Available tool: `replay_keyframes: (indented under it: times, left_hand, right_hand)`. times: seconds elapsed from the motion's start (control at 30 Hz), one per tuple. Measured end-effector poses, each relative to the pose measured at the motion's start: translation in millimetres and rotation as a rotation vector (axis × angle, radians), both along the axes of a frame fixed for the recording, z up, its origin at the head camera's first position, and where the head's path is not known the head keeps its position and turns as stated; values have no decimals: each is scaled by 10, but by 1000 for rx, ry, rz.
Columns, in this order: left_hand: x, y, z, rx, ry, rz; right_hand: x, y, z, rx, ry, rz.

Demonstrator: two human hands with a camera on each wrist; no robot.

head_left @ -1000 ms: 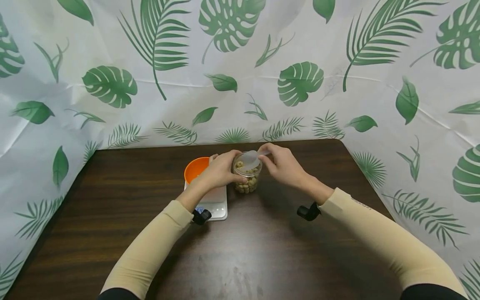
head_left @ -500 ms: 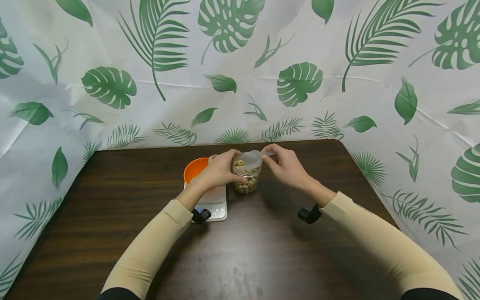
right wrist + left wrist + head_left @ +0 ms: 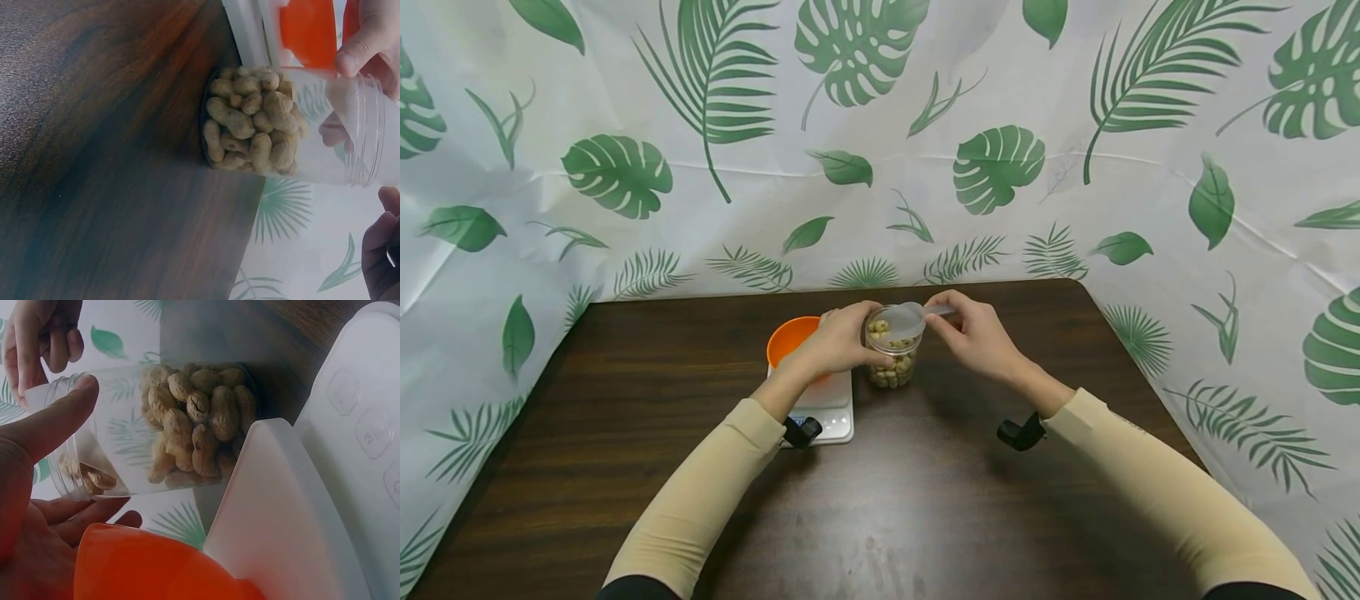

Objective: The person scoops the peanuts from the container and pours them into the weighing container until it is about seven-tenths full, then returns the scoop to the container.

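A clear plastic jar [image 3: 891,377] stands upright on the table, its lower part filled with unshelled peanuts [image 3: 194,419]. My left hand [image 3: 838,337] grips the jar near its neck, thumb on the near side and fingers round the back. My right hand [image 3: 976,335] pinches the handle of a translucent white scoop [image 3: 904,320] at the jar's mouth. The scoop's bowl slants down inside the jar, above the heap, and a few peanuts lie in it in the left wrist view. Left of the jar, an orange bowl [image 3: 790,337] sits on a white kitchen scale [image 3: 835,427], partly hidden by my left hand.
The dark wood-grain table [image 3: 880,517] ends just behind the jar and scale. A white curtain with green leaves [image 3: 880,200] hangs behind it. Scale and bowl stand close against the jar's left side.
My right hand has shifted slightly right with the scoop, which stays at the jar's mouth. My left hand keeps its hold on the jar, which stays in place.
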State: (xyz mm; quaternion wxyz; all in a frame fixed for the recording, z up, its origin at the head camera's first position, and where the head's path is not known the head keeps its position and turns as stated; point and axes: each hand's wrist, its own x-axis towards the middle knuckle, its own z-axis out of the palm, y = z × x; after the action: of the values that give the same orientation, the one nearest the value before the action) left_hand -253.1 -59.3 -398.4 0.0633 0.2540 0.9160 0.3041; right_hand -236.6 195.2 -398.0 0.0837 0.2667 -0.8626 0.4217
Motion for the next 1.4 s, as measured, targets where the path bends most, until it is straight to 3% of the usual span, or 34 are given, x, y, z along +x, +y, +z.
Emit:
replay_keyframes:
  times: [1.1,1.4]
  left_hand:
    - [-42,-18,-18,1,2,-26]
    - [-25,-14,-19,-40,38,-31]
  right_hand:
    - [52,75,-72,-129,13,-75]
    - [274,-21,215,-163,-16,-99]
